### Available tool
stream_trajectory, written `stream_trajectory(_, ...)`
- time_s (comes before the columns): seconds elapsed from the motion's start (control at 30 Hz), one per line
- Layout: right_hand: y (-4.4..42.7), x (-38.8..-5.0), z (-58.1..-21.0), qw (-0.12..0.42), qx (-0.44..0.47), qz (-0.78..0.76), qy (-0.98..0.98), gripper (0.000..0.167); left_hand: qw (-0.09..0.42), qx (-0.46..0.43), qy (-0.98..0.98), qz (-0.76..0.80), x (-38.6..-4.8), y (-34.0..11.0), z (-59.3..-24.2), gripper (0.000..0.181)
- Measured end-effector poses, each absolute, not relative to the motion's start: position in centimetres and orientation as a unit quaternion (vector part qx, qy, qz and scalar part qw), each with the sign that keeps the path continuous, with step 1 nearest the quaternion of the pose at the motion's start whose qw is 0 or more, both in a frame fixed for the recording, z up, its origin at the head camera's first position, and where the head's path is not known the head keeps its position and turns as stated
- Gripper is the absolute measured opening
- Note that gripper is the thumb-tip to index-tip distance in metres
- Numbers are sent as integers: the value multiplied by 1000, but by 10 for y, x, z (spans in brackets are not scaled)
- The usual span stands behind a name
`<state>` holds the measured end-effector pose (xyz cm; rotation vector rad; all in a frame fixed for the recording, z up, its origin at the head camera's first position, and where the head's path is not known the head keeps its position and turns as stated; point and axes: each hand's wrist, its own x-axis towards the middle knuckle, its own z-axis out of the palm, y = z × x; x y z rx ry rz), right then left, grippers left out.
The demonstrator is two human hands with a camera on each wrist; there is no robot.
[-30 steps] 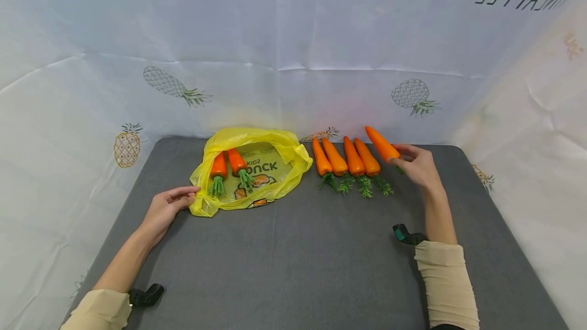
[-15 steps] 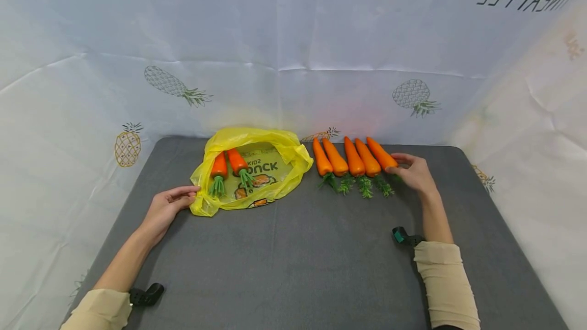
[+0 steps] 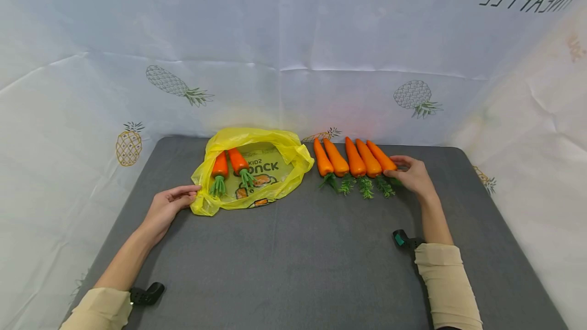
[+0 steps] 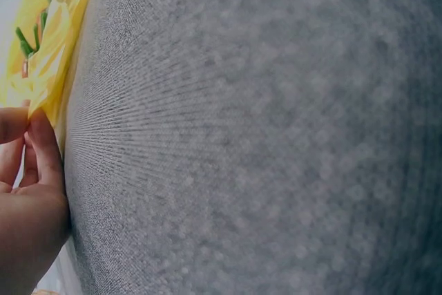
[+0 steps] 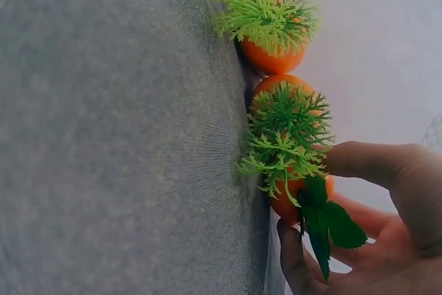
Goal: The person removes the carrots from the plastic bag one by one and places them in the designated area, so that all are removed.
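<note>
In the head view, the left hand [image 3: 166, 209] pinched the near left rim of a yellow bag [image 3: 257, 135], thumb almost meeting fingers. The bag lay on its side near the back edge of a grey table [image 3: 275, 269], its mouth facing the person, with two carrots [image 3: 219, 165] inside. A narrow strip of table parted it from four carrots [image 3: 354, 158] in a row, tips against the back edge, where a hanging cloth [image 3: 321, 29] rose. At the row's right end the right hand [image 3: 414, 173] held an outermost carrot [image 3: 380, 155] by its thick end. Grey surface stretched broadly between the forearms and right of that hand towards the side edge.

In the left wrist view, thumb and forefinger nipped the plastic, the hand low beside the table.

In the right wrist view, thumb and fingers, parted by the carrot's width, straddled its orange end; a dark leaf [image 5: 335, 226] hung there.
</note>
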<state>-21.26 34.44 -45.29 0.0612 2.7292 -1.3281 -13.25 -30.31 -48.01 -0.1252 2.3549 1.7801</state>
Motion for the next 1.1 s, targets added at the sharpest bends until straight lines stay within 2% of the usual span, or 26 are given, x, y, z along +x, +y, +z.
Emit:
stream_trajectory(0.27,344,-211,-451,53,13,-420,906,65,97,-42,794,599,-132,-303,-479,47)
stream_trajectory(0.57,336,-209,-432,30,28,-391,920,66,93,-36,794,600,-131,-304,-480,47)
stream_trajectory(1.1,291,-209,-401,-8,-29,-387,922,57,90,-35,791,604,-131,-302,-480,45)
